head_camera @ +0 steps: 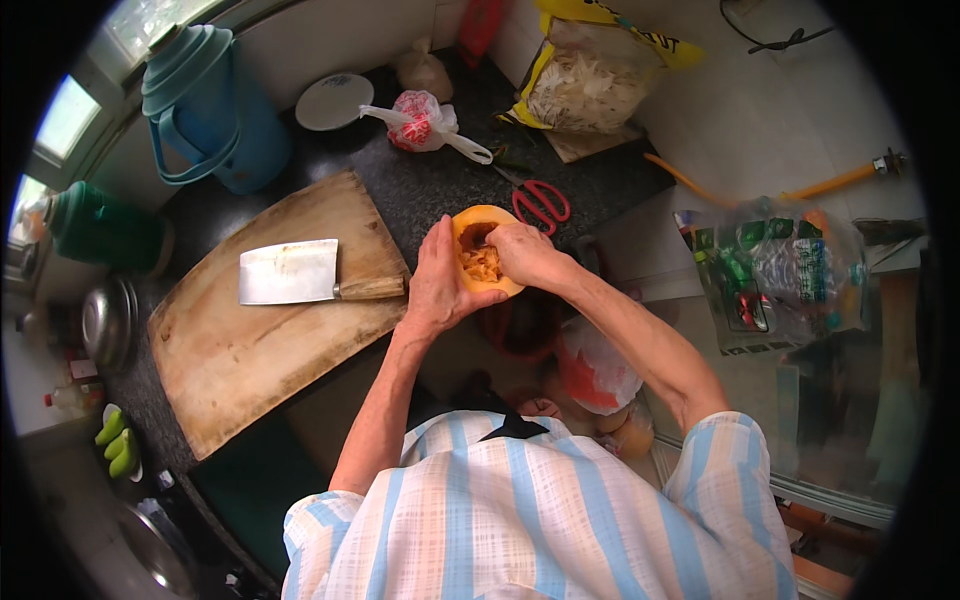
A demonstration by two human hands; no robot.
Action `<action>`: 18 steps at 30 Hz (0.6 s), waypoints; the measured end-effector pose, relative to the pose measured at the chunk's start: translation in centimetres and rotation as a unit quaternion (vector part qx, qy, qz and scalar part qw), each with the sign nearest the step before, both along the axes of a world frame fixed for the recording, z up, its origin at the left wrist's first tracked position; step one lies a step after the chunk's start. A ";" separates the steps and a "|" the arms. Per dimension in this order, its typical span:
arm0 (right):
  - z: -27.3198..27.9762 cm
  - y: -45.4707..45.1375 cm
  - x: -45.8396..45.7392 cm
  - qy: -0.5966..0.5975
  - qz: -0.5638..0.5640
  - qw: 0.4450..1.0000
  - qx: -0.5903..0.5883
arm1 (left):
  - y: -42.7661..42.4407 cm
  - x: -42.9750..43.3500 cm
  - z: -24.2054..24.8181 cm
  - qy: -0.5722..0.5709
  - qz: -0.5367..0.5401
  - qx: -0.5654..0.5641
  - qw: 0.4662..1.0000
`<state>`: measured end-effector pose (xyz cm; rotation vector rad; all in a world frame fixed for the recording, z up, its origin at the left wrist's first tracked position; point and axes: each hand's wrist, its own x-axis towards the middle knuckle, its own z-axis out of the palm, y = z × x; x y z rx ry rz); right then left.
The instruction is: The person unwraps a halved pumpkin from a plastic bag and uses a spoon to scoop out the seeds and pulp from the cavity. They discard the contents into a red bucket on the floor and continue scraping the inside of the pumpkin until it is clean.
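Observation:
A halved pumpkin [482, 271] with orange flesh is held at the counter's front edge, its hollow facing up. My left hand [435, 281] grips its left side, the fingers along the rind and the thumb under the near end. Curled over the right rim, my right hand [531, 253] has its fingertips in the hollow; whether they hold anything is hidden. Loose stringy pulp [481, 264] lies in the near part of the hollow, and the far part looks dark and scooped out. Left of my hands, a cleaver [291, 271] with a wooden handle rests on a wooden cutting board [225, 352].
Red-handled scissors [541, 204] lie just beyond the pumpkin. Farther back are a tied plastic bag [424, 124], a plate [334, 101] and a blue thermos jug [217, 112]. A bag of plastic bottles [780, 270] hangs at right. Green vegetables [118, 446] sit at far left.

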<state>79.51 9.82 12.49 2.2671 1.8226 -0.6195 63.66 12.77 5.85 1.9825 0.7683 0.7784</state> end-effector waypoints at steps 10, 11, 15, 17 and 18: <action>2.7 0.8 -0.5 0.112 -0.008 0.993 0.020 | 0.6 -0.6 -1.1 -0.015 0.000 -0.025 1.000; 2.8 1.1 -0.8 0.108 -0.010 0.993 0.049 | 0.6 -0.6 -1.2 -0.017 0.002 -0.024 1.000; -0.9 0.2 -1.4 0.050 0.001 0.996 0.079 | 0.4 -0.4 -0.7 -0.022 0.000 -0.026 0.999; -0.8 0.4 -1.4 0.049 0.016 0.998 0.032 | 0.3 -0.5 -0.9 -0.021 0.001 -0.031 0.999; -0.9 0.6 -1.5 0.040 0.015 0.999 0.028 | 0.4 -0.5 -0.9 -0.019 0.000 -0.030 0.999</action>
